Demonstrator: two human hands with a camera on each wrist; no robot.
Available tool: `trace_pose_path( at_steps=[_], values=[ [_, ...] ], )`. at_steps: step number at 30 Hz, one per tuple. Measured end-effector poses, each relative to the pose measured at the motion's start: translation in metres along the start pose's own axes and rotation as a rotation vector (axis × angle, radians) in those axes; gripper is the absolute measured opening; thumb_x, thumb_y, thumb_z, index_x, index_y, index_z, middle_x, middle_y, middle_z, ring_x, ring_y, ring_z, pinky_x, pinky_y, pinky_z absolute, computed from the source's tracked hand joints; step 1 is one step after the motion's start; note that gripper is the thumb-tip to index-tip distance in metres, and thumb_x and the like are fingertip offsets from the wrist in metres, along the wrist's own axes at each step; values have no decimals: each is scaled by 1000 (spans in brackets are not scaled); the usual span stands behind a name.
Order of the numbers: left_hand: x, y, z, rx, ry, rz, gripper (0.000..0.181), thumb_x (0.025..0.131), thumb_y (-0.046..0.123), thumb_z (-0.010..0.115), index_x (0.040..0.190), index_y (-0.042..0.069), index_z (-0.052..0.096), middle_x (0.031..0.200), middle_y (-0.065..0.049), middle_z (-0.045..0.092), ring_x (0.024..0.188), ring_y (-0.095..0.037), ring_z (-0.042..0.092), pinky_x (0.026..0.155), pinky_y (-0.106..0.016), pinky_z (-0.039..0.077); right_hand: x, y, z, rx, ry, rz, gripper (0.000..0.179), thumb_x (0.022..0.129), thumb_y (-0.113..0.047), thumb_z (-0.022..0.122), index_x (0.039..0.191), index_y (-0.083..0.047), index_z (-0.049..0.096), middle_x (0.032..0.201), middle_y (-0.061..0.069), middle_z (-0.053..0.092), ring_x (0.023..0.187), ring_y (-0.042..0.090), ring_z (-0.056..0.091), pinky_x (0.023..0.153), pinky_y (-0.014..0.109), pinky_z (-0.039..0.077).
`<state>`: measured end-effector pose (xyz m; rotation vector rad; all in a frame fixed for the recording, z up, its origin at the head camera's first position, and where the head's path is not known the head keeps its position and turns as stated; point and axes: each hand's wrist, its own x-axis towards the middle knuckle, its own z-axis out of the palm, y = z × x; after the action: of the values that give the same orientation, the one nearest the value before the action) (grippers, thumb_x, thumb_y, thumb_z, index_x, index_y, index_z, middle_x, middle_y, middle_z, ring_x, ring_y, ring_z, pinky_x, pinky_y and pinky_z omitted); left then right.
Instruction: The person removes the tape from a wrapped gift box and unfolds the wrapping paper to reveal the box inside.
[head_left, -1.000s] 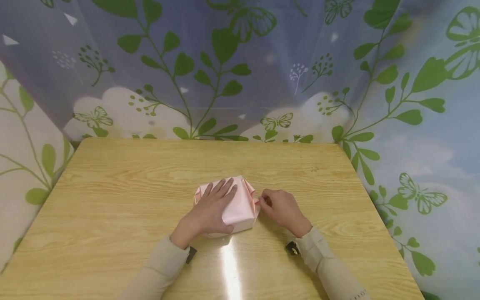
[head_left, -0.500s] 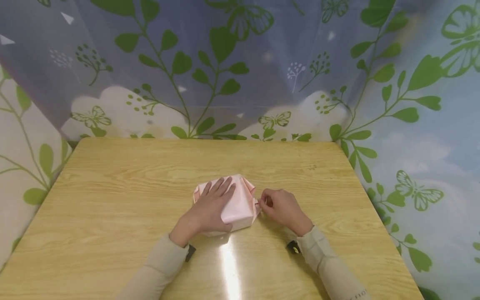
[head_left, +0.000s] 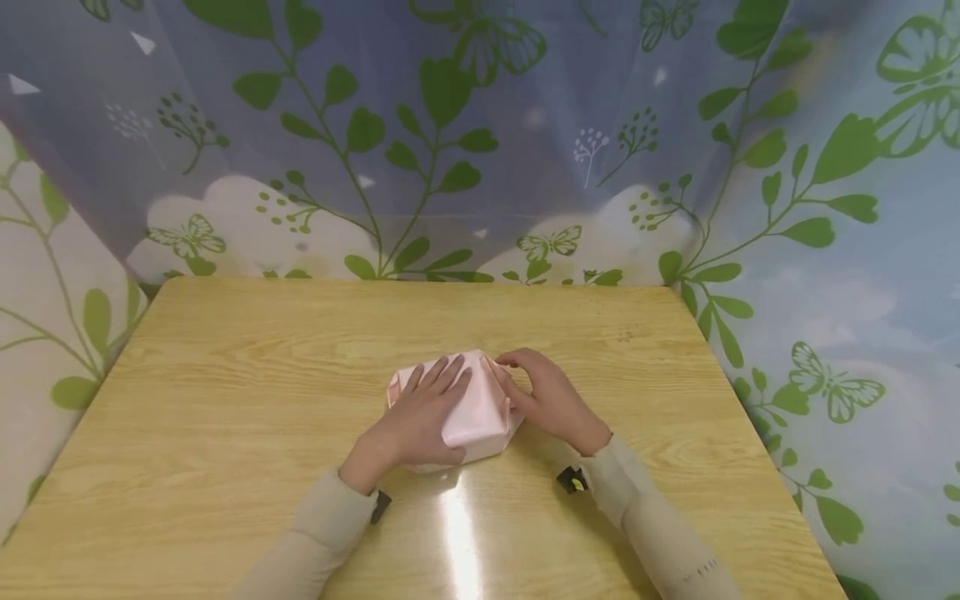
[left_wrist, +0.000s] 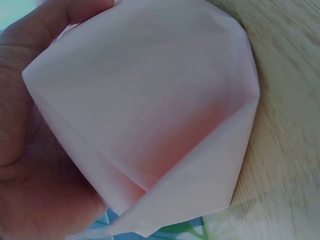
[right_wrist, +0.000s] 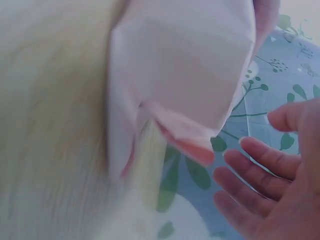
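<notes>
A package in pale pink paper (head_left: 482, 415) lies near the middle of the table. My left hand (head_left: 422, 423) rests across its top with the fingers spread, the thumb reaching down toward the near edge. Loose folds of paper (right_wrist: 187, 137) stick out at the package's right end in the right wrist view. Beside that end is my right hand (head_left: 558, 404), fingers extended and apart from the paper in its wrist view (right_wrist: 270, 185). In the left wrist view, a folded end of the package (left_wrist: 130, 85) shows a deep crease. What is inside the paper is hidden.
The wood-grain table (head_left: 247, 467) stretches out on all sides of the package. Behind it and at both sides hang cloth sheets (head_left: 465, 167) printed with leaves and butterflies. A bright light streak reflects off the tabletop in front.
My right hand has let go of the paper at the right end, spread its fingers and moved up along that end. The left hand and the package stay in place.
</notes>
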<state>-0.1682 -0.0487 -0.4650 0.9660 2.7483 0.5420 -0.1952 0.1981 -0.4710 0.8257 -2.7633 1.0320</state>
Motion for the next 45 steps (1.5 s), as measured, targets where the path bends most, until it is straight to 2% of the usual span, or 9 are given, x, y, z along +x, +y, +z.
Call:
trace_pose_path(
  at_steps=[5, 7, 11, 16, 20, 25, 31, 38, 45],
  values=[
    [1, 1, 2, 9, -6, 2, 108, 79, 48, 76, 161, 3, 22, 170, -16, 10, 157, -37, 9, 127, -56, 6, 11, 6, 9, 162, -131, -1, 51, 102, -19, 60, 148, -1, 47, 151, 18, 50, 141, 35, 46, 117, 53, 38],
    [2, 2, 3, 9, -12, 3, 107, 80, 49, 75, 161, 4, 22, 170, -16, 9, 157, -36, 8, 127, -56, 5, 11, 9, 13, 183, -162, -2, 56, 101, -19, 62, 151, 0, 43, 155, 20, 45, 144, 36, 42, 120, 53, 34],
    [0, 4, 2, 14, -16, 3, 105, 82, 50, 75, 161, 4, 23, 170, -16, 10, 157, -38, 7, 127, -56, 5, 9, 12, 17, 178, -171, -13, 65, 100, -21, 64, 154, 3, 37, 160, 24, 36, 149, 39, 33, 124, 56, 24],
    [-1, 4, 2, 30, -3, 11, 102, 84, 48, 75, 161, 3, 25, 170, -16, 12, 157, -40, 8, 127, -57, 7, 8, 13, 18, 176, -197, -12, 68, 101, -23, 64, 157, -2, 33, 164, 22, 28, 153, 37, 27, 125, 54, 20],
    [-2, 3, 3, 32, 9, 22, 103, 83, 49, 75, 161, 3, 24, 170, -16, 13, 157, -39, 10, 127, -57, 8, 7, 12, 17, 181, -203, -14, 66, 101, -23, 63, 157, -3, 35, 164, 20, 30, 152, 35, 29, 125, 51, 23],
    [-3, 1, 2, 17, 19, 36, 104, 82, 48, 75, 161, 3, 25, 170, -16, 14, 156, -40, 10, 127, -57, 8, 6, 12, 18, 169, -206, -17, 65, 102, -24, 61, 157, -2, 35, 162, 23, 32, 148, 36, 37, 118, 51, 37],
    [-3, -1, 1, 2, 26, 53, 103, 82, 47, 75, 160, 2, 25, 170, -16, 14, 156, -40, 11, 126, -58, 8, 6, 8, 20, 236, -219, 7, 64, 103, -21, 60, 157, -1, 33, 163, 26, 29, 144, 37, 42, 108, 45, 50],
    [-3, -5, 3, 3, 29, 55, 102, 82, 47, 74, 160, 3, 26, 170, -16, 15, 156, -40, 11, 126, -58, 9, 5, 2, 22, 276, -234, 39, 62, 104, -15, 58, 158, 0, 31, 164, 25, 26, 135, 37, 53, 104, 39, 53],
    [-4, -10, 1, 4, 40, 70, 104, 80, 50, 77, 160, 5, 28, 169, -14, 18, 156, -38, 13, 127, -55, 10, 7, -3, 21, 219, -222, 37, 61, 103, -18, 60, 156, 0, 34, 162, 22, 32, 127, 34, 59, 100, 35, 56]
  ],
)
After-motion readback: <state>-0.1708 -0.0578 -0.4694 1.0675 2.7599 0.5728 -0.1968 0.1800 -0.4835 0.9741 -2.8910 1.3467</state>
